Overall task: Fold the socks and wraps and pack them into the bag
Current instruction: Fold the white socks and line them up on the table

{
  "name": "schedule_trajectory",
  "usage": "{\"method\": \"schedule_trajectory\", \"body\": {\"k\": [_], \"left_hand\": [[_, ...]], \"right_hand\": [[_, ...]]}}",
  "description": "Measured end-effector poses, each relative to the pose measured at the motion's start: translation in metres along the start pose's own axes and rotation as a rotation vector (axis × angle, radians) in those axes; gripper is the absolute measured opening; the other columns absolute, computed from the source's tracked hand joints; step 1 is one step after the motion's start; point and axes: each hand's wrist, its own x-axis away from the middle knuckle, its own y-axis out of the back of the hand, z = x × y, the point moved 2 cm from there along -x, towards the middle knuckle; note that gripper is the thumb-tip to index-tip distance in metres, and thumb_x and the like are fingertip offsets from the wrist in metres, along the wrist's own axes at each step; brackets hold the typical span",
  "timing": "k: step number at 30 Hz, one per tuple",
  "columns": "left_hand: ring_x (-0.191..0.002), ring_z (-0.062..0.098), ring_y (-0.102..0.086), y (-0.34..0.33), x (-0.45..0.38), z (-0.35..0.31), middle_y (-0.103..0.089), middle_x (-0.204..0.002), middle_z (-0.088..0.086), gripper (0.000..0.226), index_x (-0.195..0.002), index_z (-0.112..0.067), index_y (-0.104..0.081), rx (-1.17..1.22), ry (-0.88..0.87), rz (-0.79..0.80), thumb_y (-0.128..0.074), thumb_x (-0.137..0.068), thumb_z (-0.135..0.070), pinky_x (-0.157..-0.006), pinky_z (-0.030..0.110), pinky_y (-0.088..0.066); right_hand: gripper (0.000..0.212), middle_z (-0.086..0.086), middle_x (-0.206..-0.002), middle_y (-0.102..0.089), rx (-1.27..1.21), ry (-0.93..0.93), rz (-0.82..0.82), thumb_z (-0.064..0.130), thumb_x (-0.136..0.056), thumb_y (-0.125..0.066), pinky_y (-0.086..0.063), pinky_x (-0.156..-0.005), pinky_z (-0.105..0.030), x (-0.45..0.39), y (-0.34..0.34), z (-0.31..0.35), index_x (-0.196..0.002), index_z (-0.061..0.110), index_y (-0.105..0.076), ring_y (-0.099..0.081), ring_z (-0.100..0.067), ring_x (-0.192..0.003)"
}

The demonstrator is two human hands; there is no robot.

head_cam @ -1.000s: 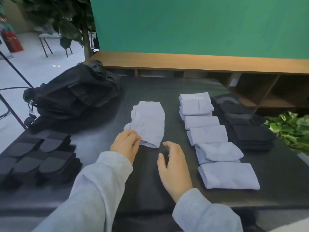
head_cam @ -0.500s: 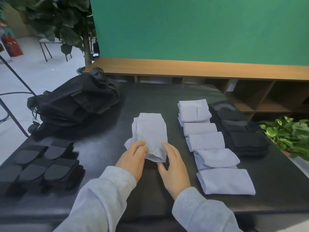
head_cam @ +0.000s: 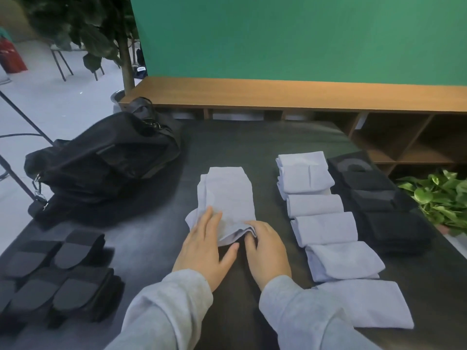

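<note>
Your left hand (head_cam: 202,245) now lies flat, fingers straight, on the pale sock's (head_cam: 228,203) near end, while your right hand (head_cam: 267,245), which a second ago hovered short of it, pinches its folded near edge. Beyond, the black bag (head_cam: 101,160) sits far left on the table (head_cam: 151,238); no writing is readable.

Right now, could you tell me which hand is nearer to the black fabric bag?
Left. The left hand lies closer to the black fabric bag; the right hand is farther right.
</note>
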Motion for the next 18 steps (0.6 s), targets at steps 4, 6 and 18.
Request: {"method": "schedule_trajectory", "body": {"k": [4,6,18], "left_hand": [[-0.142,0.008,-0.009,0.003,-0.026,0.0,0.005,-0.155,-0.015,0.079,-0.147,-0.029,-0.001,0.009,0.046,0.006,-0.046,-0.087,-0.054,-0.114,0.027,-0.018],[-0.142,0.009,-0.009,0.004,-0.043,0.003,0.004,-0.155,-0.014,0.081,-0.147,-0.029,-0.001,0.031,0.083,0.0,-0.049,-0.086,-0.051,-0.114,0.03,-0.021],[-0.144,0.012,0.0,0.002,-0.069,0.009,0.015,-0.154,-0.011,0.077,-0.147,-0.029,0.0,0.06,0.141,-0.004,-0.049,-0.088,-0.036,-0.116,0.028,-0.012]], "right_hand": [[0.024,0.026,-0.105,-0.05,-0.064,-0.107,-0.039,0.024,-0.098,-0.041,-0.032,-0.081,-0.01,-0.019,0.0,0.003,-0.114,0.033,-0.057,-0.049,0.002,-0.095],[0.026,0.025,-0.11,-0.051,-0.046,-0.119,-0.033,0.026,-0.098,-0.04,-0.033,-0.082,-0.011,-0.029,-0.001,0.004,-0.116,0.034,-0.055,-0.047,0.003,-0.093],[0.031,0.027,-0.121,-0.048,-0.075,-0.185,0.05,0.023,-0.098,-0.039,-0.032,-0.087,-0.011,-0.067,-0.004,0.008,-0.125,0.035,-0.052,-0.044,0.005,-0.099]]}}
